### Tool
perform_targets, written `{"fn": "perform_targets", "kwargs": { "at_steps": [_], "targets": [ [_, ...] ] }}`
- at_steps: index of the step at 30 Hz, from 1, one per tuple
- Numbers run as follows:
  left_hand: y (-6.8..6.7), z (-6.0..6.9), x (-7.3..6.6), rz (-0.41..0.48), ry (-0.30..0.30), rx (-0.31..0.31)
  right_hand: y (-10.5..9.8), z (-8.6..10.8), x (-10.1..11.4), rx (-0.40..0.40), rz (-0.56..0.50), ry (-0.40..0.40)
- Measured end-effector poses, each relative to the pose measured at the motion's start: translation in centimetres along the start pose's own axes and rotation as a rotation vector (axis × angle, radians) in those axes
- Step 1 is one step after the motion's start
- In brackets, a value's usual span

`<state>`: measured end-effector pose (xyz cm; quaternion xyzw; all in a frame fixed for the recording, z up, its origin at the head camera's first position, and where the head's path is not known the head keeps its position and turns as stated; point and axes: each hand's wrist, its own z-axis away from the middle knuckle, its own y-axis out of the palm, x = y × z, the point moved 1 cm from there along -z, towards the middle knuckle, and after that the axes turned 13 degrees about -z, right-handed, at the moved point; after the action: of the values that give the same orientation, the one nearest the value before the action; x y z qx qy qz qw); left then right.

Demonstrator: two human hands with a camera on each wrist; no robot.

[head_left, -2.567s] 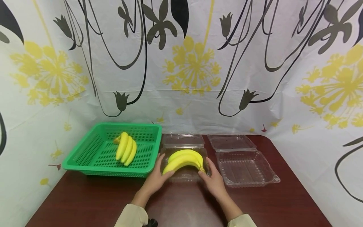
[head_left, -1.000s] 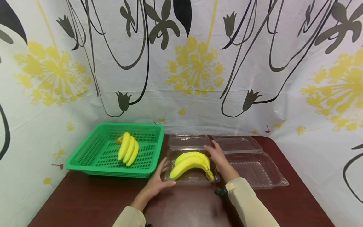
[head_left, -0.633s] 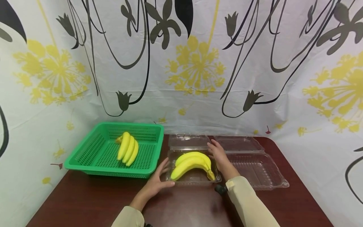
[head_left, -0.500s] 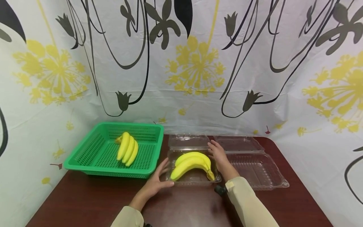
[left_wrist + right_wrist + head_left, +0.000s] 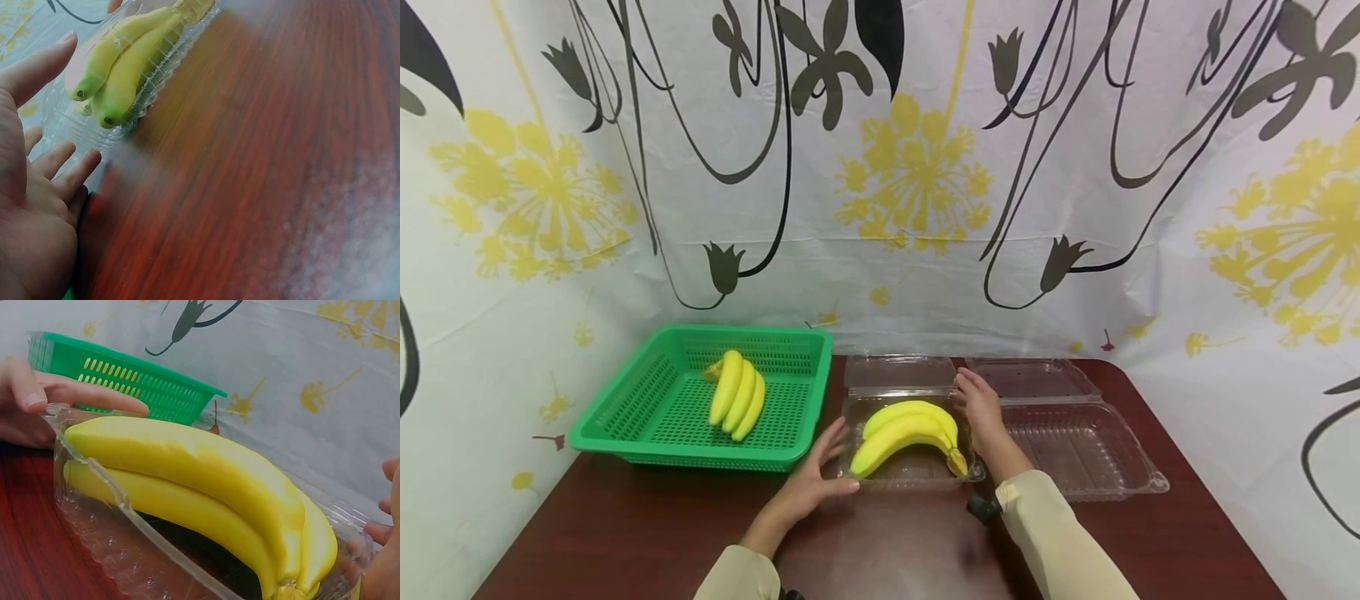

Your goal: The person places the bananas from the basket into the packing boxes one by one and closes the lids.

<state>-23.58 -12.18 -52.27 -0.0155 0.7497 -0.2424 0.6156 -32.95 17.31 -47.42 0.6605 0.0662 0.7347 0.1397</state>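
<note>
A yellow banana bunch [image 5: 904, 432] lies in the base of a clear plastic box [image 5: 895, 483], its stem toward the right front corner. My left hand [image 5: 811, 483] is at the box's left side, thumb near the front left corner and fingers spread; in the left wrist view that hand [image 5: 37, 187] has its fingers extended beside the bananas [image 5: 134, 62]. At the right side of the box my right hand [image 5: 983, 414] stands with fingers loosely extended. The right wrist view shows fingertips of that hand [image 5: 384, 531] by the clear wall. Whether either hand touches the box, I cannot tell exactly.
A green basket [image 5: 700, 454] with another banana bunch [image 5: 739, 395] stands at the left. To the right lies a second clear box [image 5: 1075, 450], its lid [image 5: 1033, 379] folded back. The first box's lid [image 5: 898, 372] lies back too. A patterned cloth [image 5: 880, 292] hangs behind.
Both hands have let go of the bananas, which sit lower in the box. My right hand has moved to the box's right side, my left slightly down. Over the last half second little has moved.
</note>
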Motion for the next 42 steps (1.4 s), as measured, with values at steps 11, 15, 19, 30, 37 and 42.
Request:
{"fn": "perform_targets", "kwargs": {
  "at_steps": [11,15,19,30,37,42],
  "targets": [
    [0.0,0.0,0.0,0.004,-0.005,0.005,0.3,0.5,0.0,-0.068,-0.009,-0.116],
    [0.0,-0.1,0.1,0.002,-0.001,0.001,0.6,0.6,-0.1,-0.100,-0.029,-0.186],
    [0.0,-0.1,0.1,0.006,0.020,-0.005,0.8,0.8,-0.1,-0.114,-0.045,-0.261],
    [0.1,-0.1,0.2,0.006,0.028,-0.003,0.3,1.3,-0.5,-0.122,-0.064,-0.331],
    [0.1,-0.1,0.1,0.008,0.013,-0.010,0.6,1.2,-0.6,-0.182,-0.106,-0.414],
    [0.1,-0.1,0.1,0.011,0.011,-0.014,0.7,1.3,-0.4,-0.222,-0.087,-0.479]
  ]
}}
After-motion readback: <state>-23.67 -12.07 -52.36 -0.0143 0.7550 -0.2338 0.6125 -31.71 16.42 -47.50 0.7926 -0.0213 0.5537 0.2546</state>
